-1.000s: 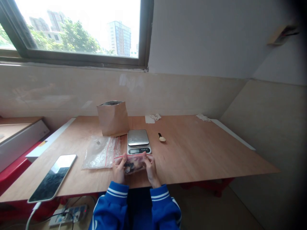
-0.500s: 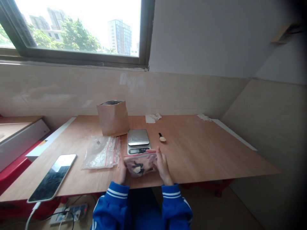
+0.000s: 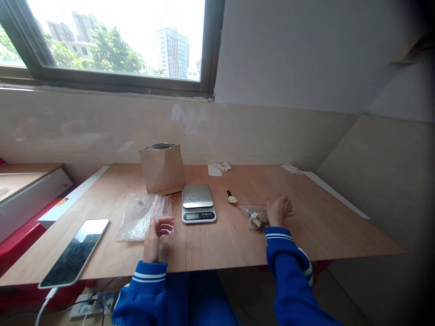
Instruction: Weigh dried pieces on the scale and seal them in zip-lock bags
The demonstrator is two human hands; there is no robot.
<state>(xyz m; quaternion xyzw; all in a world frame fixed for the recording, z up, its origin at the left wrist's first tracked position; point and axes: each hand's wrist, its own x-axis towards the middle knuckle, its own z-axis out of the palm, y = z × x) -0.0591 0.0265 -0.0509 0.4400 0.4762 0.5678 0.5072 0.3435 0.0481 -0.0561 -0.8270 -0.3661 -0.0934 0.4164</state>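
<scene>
A small zip bag [image 3: 254,216] with pale and dark pieces inside lies on the right part of the table. My right hand [image 3: 278,211] is at its right side with fingers spread; whether the thumb side touches the plastic I cannot tell. My left hand [image 3: 157,233] hovers by the right edge of the flat clear zip bags [image 3: 136,217], fingers apart and nothing in them. Between my hands stands a digital kitchen scale [image 3: 199,203], its steel plate bare. A small scoop [image 3: 231,198] with a dark handle and a cream-coloured bowl lies right of the scale.
Behind the scale stands an open brown paper pouch [image 3: 162,170]. A phone [image 3: 75,252] on a charging cable lies at the front left. Crumpled tissue [image 3: 222,167] and another white scrap [image 3: 292,169] rest along the back edge, below the wall.
The filled zip bag, held between both hands in front of the scale before, now lies to the right. My right hand moved right with it; my left hand let go and moved left.
</scene>
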